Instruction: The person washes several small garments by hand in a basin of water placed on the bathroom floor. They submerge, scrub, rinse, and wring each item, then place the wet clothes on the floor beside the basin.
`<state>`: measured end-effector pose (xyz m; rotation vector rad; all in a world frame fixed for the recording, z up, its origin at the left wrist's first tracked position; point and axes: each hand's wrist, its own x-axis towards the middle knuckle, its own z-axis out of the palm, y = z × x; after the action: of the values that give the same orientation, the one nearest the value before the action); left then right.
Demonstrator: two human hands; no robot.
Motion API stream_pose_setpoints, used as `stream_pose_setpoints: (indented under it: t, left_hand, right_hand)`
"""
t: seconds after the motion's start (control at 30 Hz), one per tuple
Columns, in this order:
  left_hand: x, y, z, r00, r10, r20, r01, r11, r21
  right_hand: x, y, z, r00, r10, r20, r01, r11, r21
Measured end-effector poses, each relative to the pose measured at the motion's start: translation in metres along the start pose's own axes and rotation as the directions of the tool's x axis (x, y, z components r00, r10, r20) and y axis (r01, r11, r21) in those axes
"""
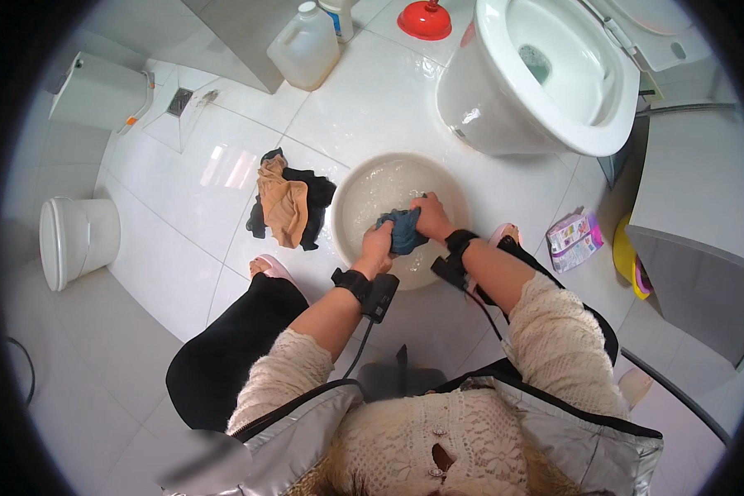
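A bunched dark blue-grey cloth [406, 232] is held over a round cream basin [344, 195] of water on the floor between my feet. My left hand [378, 245] grips the cloth's left side, its fingers closed round it. On the other side my right hand [431, 218] is closed on the same cloth. Whether the cloth's underside touches the water, I cannot tell. Left of the basin lies a heap of cloth pieces, a tan one [282, 207] on top of black ones [316, 198]. Each wrist wears a black strap with a small box and cable.
A white toilet [504, 107] stands at the far right, a red plunger [425, 21] beside it. A plastic jug [304, 50] is at the back. Left stands a lidded white bucket [87, 240]. Right lie a purple-and-white packet [574, 240] and a yellow basin [626, 256] by a grey cabinet [694, 248].
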<state>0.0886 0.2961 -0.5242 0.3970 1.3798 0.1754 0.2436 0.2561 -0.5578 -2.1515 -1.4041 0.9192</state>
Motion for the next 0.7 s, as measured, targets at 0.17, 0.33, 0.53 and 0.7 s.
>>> stream_pose_setpoints:
  t: [0.17, 0.33, 0.53, 0.7]
  left_hand:
    - [0.038, -0.035, -0.025, 0.973, 0.1, 0.206, -0.162, 0.937, 0.31]
    - [0.058, -0.063, -0.033, 0.898, 0.439, -0.022, -0.372, 0.785, 0.495]
    - [0.02, -0.034, -0.025, 0.977, -0.128, 0.173, 0.104, 0.985, 0.139]
    - [0.027, 0.0, -0.031, 0.877, -0.238, 0.418, 0.309, 0.945, -0.111]
  right_hand:
    - [-0.004, 0.015, -0.011, 0.921, 0.265, 0.287, -0.104, 0.874, -0.475]
    - [-0.031, 0.004, 0.011, 0.758, 0.343, 0.555, -0.015, 0.86, -0.51]
    - [-0.01, -0.008, 0.011, 0.847, 0.208, 0.489, -0.121, 0.971, -0.204]
    - [-0.02, -0.08, -0.01, 0.921, -0.047, 0.386, 0.057, 0.998, -0.014]
